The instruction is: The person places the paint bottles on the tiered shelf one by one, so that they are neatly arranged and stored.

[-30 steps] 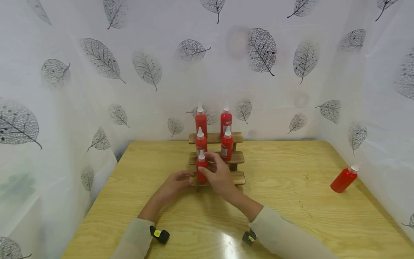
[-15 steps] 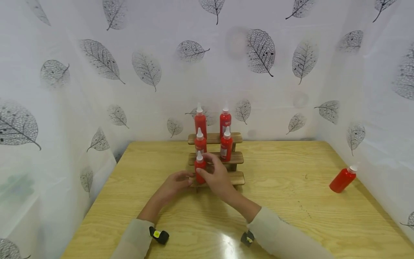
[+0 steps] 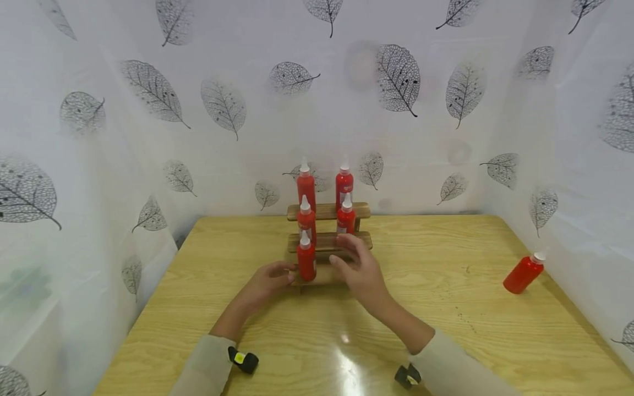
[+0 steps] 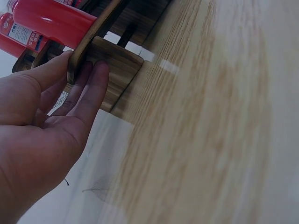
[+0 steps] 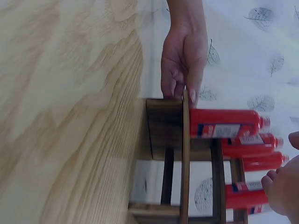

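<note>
A three-tier wooden rack (image 3: pixel 329 242) stands on the table, bearing several red squeeze bottles with white pointed caps. My left hand (image 4: pixel 51 112) pinches the left end of its lowest shelf, thumb above and fingers beneath. Right beside those fingertips, a red bottle (image 3: pixel 306 263) stands upright on that shelf. My right hand (image 3: pixel 364 275) is in front of the rack's right side, apart from the bottle, fingers relaxed and holding nothing. It hides the right part of the bottom shelf in the head view. One bottle (image 3: pixel 345 220) stands on the middle shelf behind it.
Another red bottle (image 3: pixel 524 274) stands tilted in view at the table's right side. A white curtain (image 3: pixel 317 126) with leaf prints hangs behind and at both sides of the wooden table (image 3: pixel 436 286).
My right hand has let go of the bottle on the lowest shelf and moved to the right. The bottle stays in place. My left hand stays at the shelf end.
</note>
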The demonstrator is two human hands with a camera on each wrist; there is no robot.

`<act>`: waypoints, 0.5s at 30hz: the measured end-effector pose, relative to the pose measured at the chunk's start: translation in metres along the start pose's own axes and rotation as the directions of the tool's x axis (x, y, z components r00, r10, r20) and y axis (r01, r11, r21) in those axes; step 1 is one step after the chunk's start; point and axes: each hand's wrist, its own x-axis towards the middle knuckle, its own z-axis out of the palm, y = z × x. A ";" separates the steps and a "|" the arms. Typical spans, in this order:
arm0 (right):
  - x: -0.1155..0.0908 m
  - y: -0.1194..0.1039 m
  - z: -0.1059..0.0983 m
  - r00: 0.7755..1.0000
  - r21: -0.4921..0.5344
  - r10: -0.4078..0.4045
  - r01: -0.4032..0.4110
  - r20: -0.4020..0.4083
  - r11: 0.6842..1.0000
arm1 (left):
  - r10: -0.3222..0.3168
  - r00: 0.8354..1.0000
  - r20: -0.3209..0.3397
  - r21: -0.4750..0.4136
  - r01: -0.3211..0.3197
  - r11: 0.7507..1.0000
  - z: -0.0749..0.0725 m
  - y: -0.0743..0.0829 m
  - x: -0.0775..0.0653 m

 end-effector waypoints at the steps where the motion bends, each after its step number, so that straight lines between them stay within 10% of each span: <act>1: -0.002 -0.001 -0.007 1.000 -0.012 -0.009 0.008 -0.013 1.000 | 0.002 1.000 0.002 0.000 -0.002 1.000 0.000 -0.001 0.000; 15: -0.036 0.005 -0.118 0.953 -0.158 0.018 -0.069 -0.304 0.985 | -0.002 1.000 0.008 -0.045 0.002 0.999 0.001 0.000 0.001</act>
